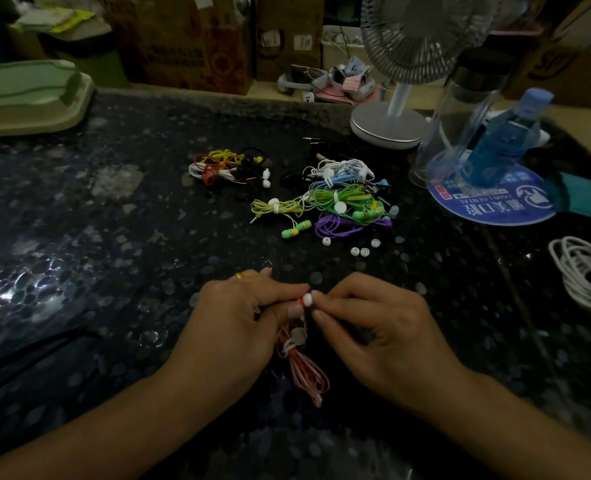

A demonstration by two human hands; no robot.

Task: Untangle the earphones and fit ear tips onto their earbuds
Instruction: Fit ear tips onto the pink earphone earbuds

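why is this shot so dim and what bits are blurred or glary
Head view: the light is low overall, with bright glare on the glossy dark table at the left; the blue bottle and the clear jar beside it are smeared by blur, while the left hand, the right hand and the white ear tip pinched between them stay fairly sharp; the wide lens bends the edges.

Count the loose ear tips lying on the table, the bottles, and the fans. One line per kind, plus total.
Loose ear tips: 4
Bottles: 2, one clear, one blue
Fans: 1
Total: 7
Not counted: the tip at the earbud between the left hand and right hand.
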